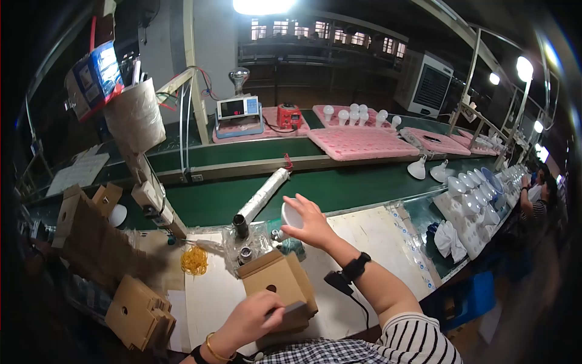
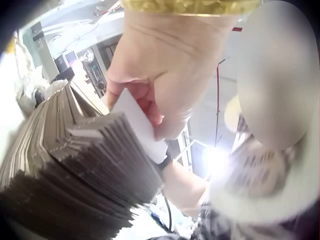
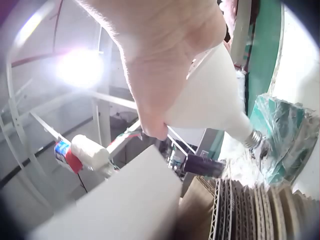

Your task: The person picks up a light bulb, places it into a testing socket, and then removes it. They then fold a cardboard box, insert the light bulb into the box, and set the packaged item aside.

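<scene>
My right hand (image 1: 312,224) holds a white light bulb (image 3: 210,95) around its wide body, over the work table. The bulb's metal screw base (image 3: 256,141) points down toward a plastic-wrapped clutter with a green piece. Nearer my body, my left hand (image 1: 257,315) pinches a thin card (image 2: 137,120) between thumb and fingers; it looks pale in the left wrist view and grey from the head. Right below and beside this card stands a thick stack of brown cardboard pieces (image 1: 276,279), packed edge to edge. The far ends of the left fingers are partly hidden by the card.
Yellow rubber bands (image 1: 194,261) lie left of the stack, near more flat cardboard (image 1: 136,312). A dark cylinder (image 1: 240,225) and a wrapped tube (image 1: 265,194) stand beyond. Bulbs fill a white tray (image 1: 464,227) at right. A green conveyor (image 1: 339,185) runs behind the table.
</scene>
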